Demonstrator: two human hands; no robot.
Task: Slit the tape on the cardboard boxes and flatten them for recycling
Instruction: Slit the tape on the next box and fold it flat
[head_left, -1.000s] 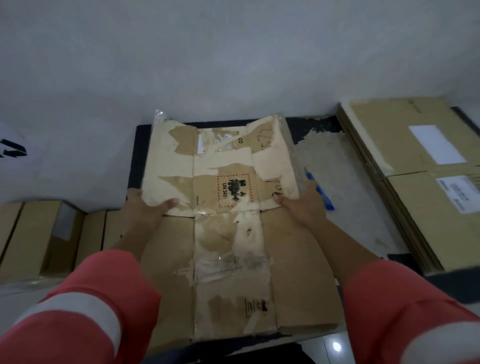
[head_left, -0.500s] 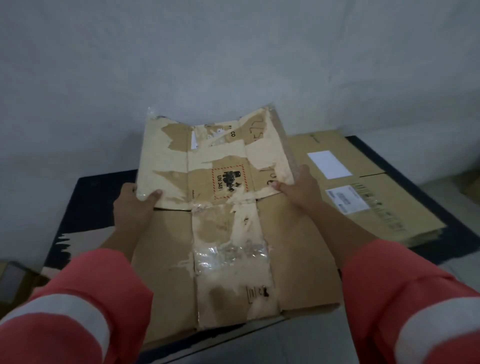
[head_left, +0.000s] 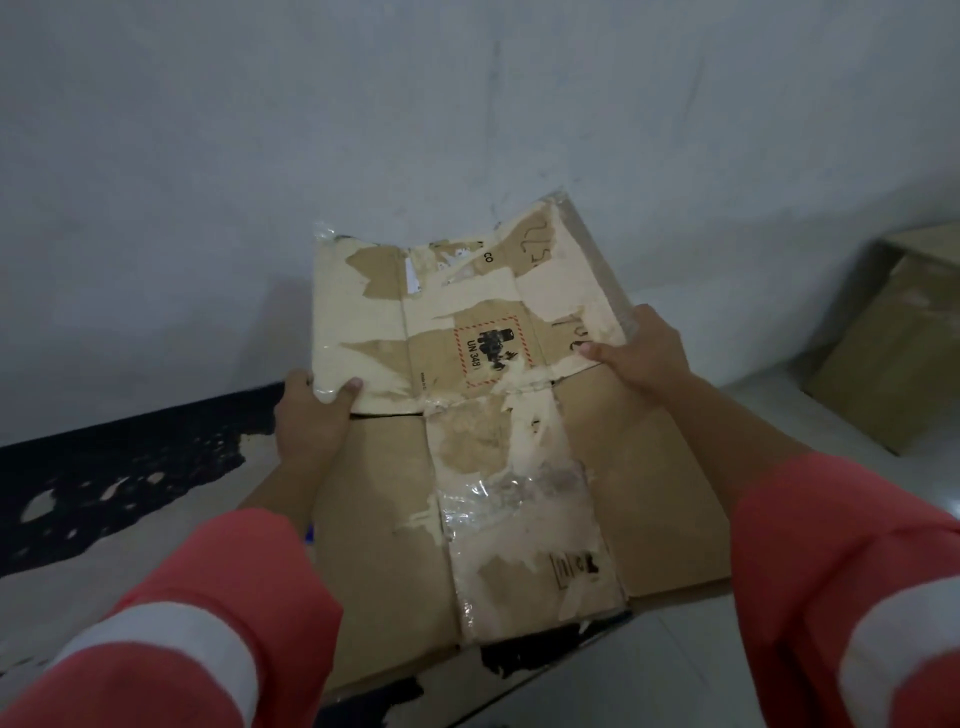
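I see the flattened cardboard box (head_left: 519, 467) held in front of the person, between both hands. Its far panel is folded up and tilted toward the wall (head_left: 467, 104), and the near panel lies lower. The left hand (head_left: 317, 415) grips the left edge of the raised panel, with the thumb on top and the fingers below. The right hand (head_left: 639, 358) holds the right edge in the same way, thumb on the face. The surface of the box is torn pale, and crumpled clear tape (head_left: 472, 499) sticks along the middle strip. A red-bordered label (head_left: 488, 356) reads UN 3481. The dark worn counter (head_left: 104, 467) is under the box on the left; whether the box touches it, I cannot tell. Another cardboard box (head_left: 893, 353) stands apart on the right.
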